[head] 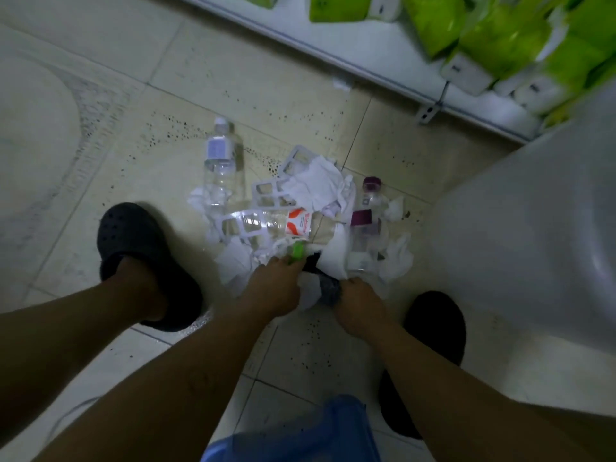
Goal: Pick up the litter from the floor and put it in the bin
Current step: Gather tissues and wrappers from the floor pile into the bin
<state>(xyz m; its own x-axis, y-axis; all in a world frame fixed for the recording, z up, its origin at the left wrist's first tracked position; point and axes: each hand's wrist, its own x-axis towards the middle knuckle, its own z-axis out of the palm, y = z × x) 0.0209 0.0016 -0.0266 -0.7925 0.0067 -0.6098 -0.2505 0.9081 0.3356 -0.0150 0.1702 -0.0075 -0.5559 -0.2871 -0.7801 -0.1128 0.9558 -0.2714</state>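
A heap of litter lies on the tiled floor between my feet. It holds crumpled white paper (320, 188), white plastic carrier frames (270, 195), a clear bottle with a green cap (276, 228), a purple-capped bottle (366, 211) and a dark grey scrap (328, 290). A white-capped clear bottle (221, 158) lies at the heap's far left. My left hand (273, 288) reaches into the near edge of the heap, fingers curled at the green cap. My right hand (358, 301) grips the dark grey scrap and the paper beside it. The white bin (533, 245) stands at the right.
My feet in dark clogs, left (143, 261) and right (433, 328), stand on either side of the heap. A low white shelf (383, 55) with green packs (500, 31) runs along the back. Blue fabric (300, 435) shows at the bottom edge. Dark specks dot the tiles.
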